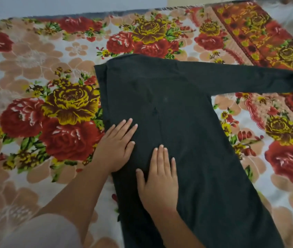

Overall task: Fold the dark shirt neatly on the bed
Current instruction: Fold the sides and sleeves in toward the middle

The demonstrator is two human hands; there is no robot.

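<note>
While both hands, left hand (118, 145) and right hand (158, 178), press flat and open on the dark shirt (178, 122) lying mid-bed (34, 68), its right sleeve (249, 79) stays unfolded; lifting off may let the left fold spring open.

The dark shirt (195, 126) lies down the middle of the flowered bed (34, 72), one sleeve (249, 79) stretched to the frame's right edge. My left grip (118, 147) presses flat on its left edge; my right grip (160, 178) lies flat just beside, lower.
</note>
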